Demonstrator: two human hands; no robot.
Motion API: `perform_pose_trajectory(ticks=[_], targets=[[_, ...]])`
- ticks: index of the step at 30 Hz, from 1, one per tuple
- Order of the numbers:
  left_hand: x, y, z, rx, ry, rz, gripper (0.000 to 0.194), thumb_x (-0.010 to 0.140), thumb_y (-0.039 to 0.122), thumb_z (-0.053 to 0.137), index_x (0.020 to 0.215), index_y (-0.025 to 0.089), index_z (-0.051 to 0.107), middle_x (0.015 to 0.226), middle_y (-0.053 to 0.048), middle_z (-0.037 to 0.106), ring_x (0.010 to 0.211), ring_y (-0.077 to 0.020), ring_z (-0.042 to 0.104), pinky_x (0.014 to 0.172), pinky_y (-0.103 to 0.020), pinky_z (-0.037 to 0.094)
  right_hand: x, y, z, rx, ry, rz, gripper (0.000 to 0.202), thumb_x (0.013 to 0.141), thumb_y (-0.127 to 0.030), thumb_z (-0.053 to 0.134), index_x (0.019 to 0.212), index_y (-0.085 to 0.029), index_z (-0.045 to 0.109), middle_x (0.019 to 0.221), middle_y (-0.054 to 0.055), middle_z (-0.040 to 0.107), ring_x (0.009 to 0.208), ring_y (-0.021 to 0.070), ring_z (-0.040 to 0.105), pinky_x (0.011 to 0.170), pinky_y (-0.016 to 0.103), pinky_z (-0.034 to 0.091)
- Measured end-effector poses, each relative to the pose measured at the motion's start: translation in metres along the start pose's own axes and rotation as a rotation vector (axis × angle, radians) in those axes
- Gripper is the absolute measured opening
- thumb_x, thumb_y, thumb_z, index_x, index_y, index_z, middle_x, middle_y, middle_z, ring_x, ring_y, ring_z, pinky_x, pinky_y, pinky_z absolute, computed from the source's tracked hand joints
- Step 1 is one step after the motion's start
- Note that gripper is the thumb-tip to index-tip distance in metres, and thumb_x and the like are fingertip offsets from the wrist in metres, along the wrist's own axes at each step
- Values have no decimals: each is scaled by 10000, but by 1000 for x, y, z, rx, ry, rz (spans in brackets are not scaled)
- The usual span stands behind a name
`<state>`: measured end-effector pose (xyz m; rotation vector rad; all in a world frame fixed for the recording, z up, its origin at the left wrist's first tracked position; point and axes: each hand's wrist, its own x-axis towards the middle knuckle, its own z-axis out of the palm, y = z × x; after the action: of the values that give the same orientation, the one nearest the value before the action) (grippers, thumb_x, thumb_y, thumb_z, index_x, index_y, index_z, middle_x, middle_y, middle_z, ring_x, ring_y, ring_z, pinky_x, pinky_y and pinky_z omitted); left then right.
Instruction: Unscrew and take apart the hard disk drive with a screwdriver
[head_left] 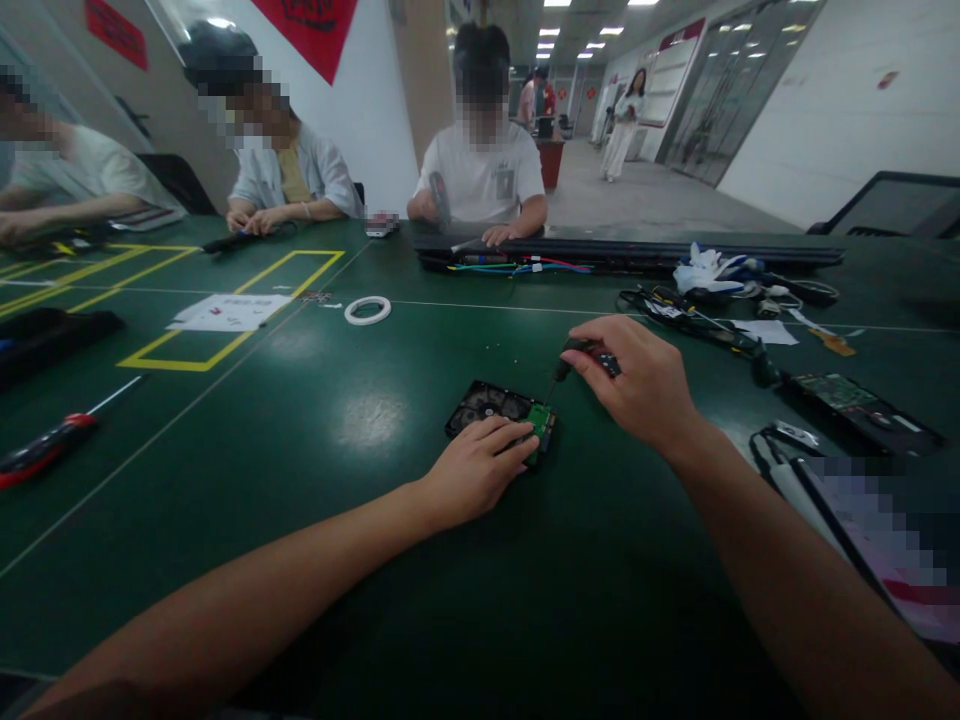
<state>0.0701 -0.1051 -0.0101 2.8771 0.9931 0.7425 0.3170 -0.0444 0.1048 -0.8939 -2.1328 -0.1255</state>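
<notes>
A black hard drive with a green circuit board (540, 417) lies on the dark green table (360, 590) in front of me. My left hand (480, 465) rests on the drive's near side, its fingers stretched out over part of the board. In my right hand (637, 375) is a small dark screwdriver (561, 370), pinched by the handle. Its thin shaft points down at the board's far edge; whether the tip touches a screw is too small to tell. Several tiny bright bits lie on the table beyond the drive.
A red-black screwdriver (56, 445) lies at the left, a white tape roll (367, 310) beyond the drive. Cables (690, 315), white gloves (709, 270) and another drive (862, 410) are at the right. Long black panels (630, 252) lie before a person across the table; other people sit further left.
</notes>
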Motion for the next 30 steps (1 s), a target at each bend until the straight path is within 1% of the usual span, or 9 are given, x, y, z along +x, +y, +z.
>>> perform_pose_trajectory(ticks=[4,6,9,12,17,20,24,26,30], targets=[[-1,0,0,11,6,8,409,1046,242,540,1444,156,574,1474,-147,588,1285,-309,557,1053,-505,528,1,3,0,1,-3,-59,224,994,-197,570,1192,-218,673,1222,131,721,1177,308,679,1015,513,544],[0,0,-1,13,1,10,407,1049,241,533,1443,148,575,1476,-145,586,1283,-307,557,1060,-499,525,1,5,0,10,-18,-69,275,1001,-163,526,1233,-209,665,1280,137,705,1220,302,664,1050,510,532],[1,0,-1,17,-1,11,399,1053,248,528,1434,143,581,1475,-144,587,1269,-305,564,1061,-496,527,1,6,-1,0,-27,-68,266,999,-166,531,1223,-203,670,1213,130,726,1167,302,680,1032,498,539],[1,1,-1,19,2,11,396,1047,246,535,1428,153,586,1468,-143,594,1265,-305,570,1059,-503,528,2,5,-3,-26,-26,-39,223,989,-194,571,1185,-203,676,1130,126,730,1084,305,691,966,484,555],[0,0,0,9,-2,2,412,1038,242,548,1444,177,576,1477,-139,588,1285,-305,568,1053,-510,530,3,2,-4,-28,-22,1,163,989,-239,611,1131,-216,689,1047,102,712,986,278,690,884,439,563],[-1,-1,2,9,2,0,415,1039,245,546,1448,180,574,1482,-138,585,1291,-308,565,1052,-511,530,2,2,-3,-23,-23,-24,212,985,-247,624,1179,-197,697,1080,119,715,1041,293,688,921,456,562],[-1,-1,1,13,3,7,410,1039,243,547,1442,174,577,1481,-141,585,1293,-312,561,1051,-517,528,-1,4,1,-15,4,-37,281,971,-178,596,1240,-178,676,1223,149,714,1155,319,677,981,488,561],[0,-1,0,15,1,8,405,1042,240,540,1439,167,578,1482,-140,584,1285,-310,562,1054,-516,526,-1,4,1,-8,21,-19,275,965,-166,597,1229,-178,674,1245,149,716,1136,315,693,953,479,580],[0,0,-1,18,7,14,405,1045,240,538,1440,158,577,1485,-141,581,1278,-307,561,1061,-511,522,1,2,-1,-25,7,-14,219,968,-181,615,1175,-188,687,1152,133,737,1063,298,715,925,467,589]])
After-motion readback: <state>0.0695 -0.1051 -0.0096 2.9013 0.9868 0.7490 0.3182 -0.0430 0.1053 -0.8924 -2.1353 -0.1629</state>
